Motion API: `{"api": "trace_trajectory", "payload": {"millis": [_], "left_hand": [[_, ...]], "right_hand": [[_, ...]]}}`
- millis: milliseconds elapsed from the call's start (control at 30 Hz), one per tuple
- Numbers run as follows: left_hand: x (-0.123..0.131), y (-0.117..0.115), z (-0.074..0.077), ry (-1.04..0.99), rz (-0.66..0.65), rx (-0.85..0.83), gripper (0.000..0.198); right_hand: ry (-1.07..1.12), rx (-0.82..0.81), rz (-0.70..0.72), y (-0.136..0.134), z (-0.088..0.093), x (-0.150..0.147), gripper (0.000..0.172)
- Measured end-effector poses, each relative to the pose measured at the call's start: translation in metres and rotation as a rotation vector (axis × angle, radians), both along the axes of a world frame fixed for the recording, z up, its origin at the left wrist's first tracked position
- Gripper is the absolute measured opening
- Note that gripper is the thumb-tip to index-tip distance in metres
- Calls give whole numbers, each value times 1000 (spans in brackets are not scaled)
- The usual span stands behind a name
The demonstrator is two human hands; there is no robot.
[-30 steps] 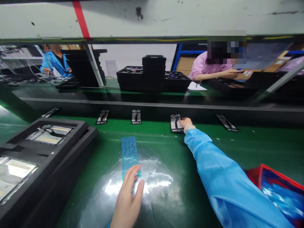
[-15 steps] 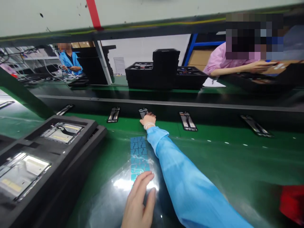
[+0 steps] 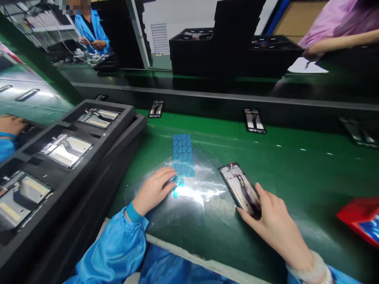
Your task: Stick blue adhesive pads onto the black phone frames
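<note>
My right hand [image 3: 275, 225] grips a phone screen assembly [image 3: 239, 185] by its lower sides, thumb on one edge and fingers on the other. Its inner face is up, showing silver plates and a dark flex cable. At the left edge of a sheet of blue adhesive stickers [image 3: 182, 148] is my left hand [image 3: 155, 189], thumb and fingers apart, with nothing visible between them. The sheet lies on clear, glossy plastic film [image 3: 204, 197]; glare hides part of its lower end.
Black foam trays [image 3: 118, 138] holding several screen assemblies are stacked at left. More assemblies [image 3: 156, 108] lie along the green bench's back ledge. A red box [image 3: 359, 217] stands at right. A co-worker's hand [image 3: 12, 125] is at far left; other people sit across the bench.
My right hand has come back from the rear ledge with a screen assembly picked up there. My left hand now rests beside the sticker sheet. The view has tilted down.
</note>
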State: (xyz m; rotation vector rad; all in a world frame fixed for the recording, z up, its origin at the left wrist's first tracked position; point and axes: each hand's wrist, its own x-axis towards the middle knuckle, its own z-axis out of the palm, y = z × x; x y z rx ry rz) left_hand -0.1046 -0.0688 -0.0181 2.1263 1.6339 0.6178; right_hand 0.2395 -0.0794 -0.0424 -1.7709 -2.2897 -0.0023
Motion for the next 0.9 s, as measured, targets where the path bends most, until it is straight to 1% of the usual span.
{"api": "trace_trajectory", "payload": {"millis": [33, 100, 133, 167, 200, 267, 300, 333, 433, 533, 600, 700, 767, 833, 900], "left_hand": [[-1, -1, -2, 46, -60, -38, 44], [0, -2, -6, 112, -138, -105, 69], [0, -3, -8, 131, -158, -127, 77], [-1, -3, -10, 140, -170, -137, 80], [-1, -4, -12, 141, -173, -132, 79], [-3, -4, -16, 133, -157, -93, 70], [-4, -4, -18, 129, -141, -69, 64], [-5, -4, -19, 126, -126, -45, 59], [-5, -1, -20, 122, -109, -8, 47], [-5, 1, -18, 118, -126, -6, 32], [-6, 1, -17, 114, -135, -9, 22], [-6, 2, -18, 102, -142, -18, 14], [-7, 4, -19, 86, -143, -28, 14], [-8, 5, -20, 65, -142, -40, 14], [-11, 5, -19, 38, -146, -54, 12]], "right_hand": [[14, 39, 7, -8, -2, -2, 75], [79, 106, 38, -13, 3, -12, 70], [130, 125, 72, -12, 8, -19, 66], [191, 129, 121, -10, 15, -28, 59], [256, 120, 184, -7, 21, -38, 49], [365, 73, 332, -2, 32, -63, 29], [396, 48, 404, 1, 36, -76, 21], [408, 32, 465, 4, 39, -91, 16], [321, 40, 578, 16, 41, -133, 16], [105, 49, 637, 29, 39, -167, 15], [3, 36, 670, 36, 38, -183, 14], [-30, 18, 700, 36, 38, -198, 17], [-31, 1, 708, 33, 39, -204, 20], [-15, -21, 709, 31, 42, -207, 20], [19, -42, 705, 31, 46, -203, 17]]}}
